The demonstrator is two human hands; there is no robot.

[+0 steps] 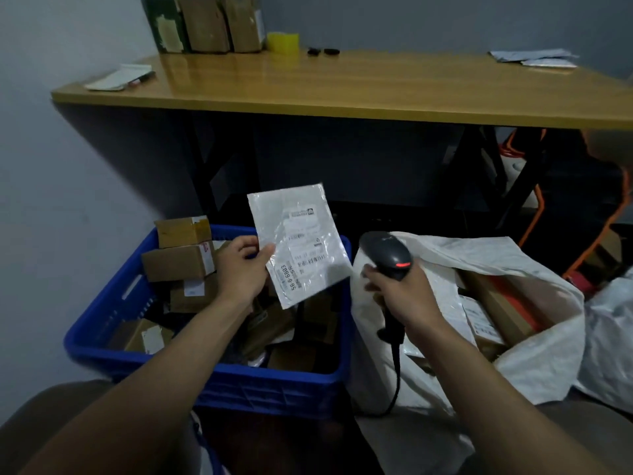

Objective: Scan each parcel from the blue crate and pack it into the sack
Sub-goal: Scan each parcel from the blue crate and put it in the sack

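Right now my two hands are apart, each clamped on its own thing. My left hand (pixel 239 269) pinches the flat white parcel (pixel 301 245) by its left edge, thumb on the front. My right hand (pixel 400 293) is wrapped round the handle of the scanner (pixel 387 255). The parcel hangs above the blue crate (pixel 102 323), its printed face turned toward me and its long axis nearly upright, with the top leaning a little to the left. Its barcode (pixel 312 260) runs across the lower half, near the corner closest to the scanner. The scanner's head sits just beside that lower right corner and seems to point past it rather than at the print, so I judge I need to swing the head left onto the barcode. The sack (pixel 541 365) lies open to the right of the crate, under my right hand, so the parcel then has to cross rightward.
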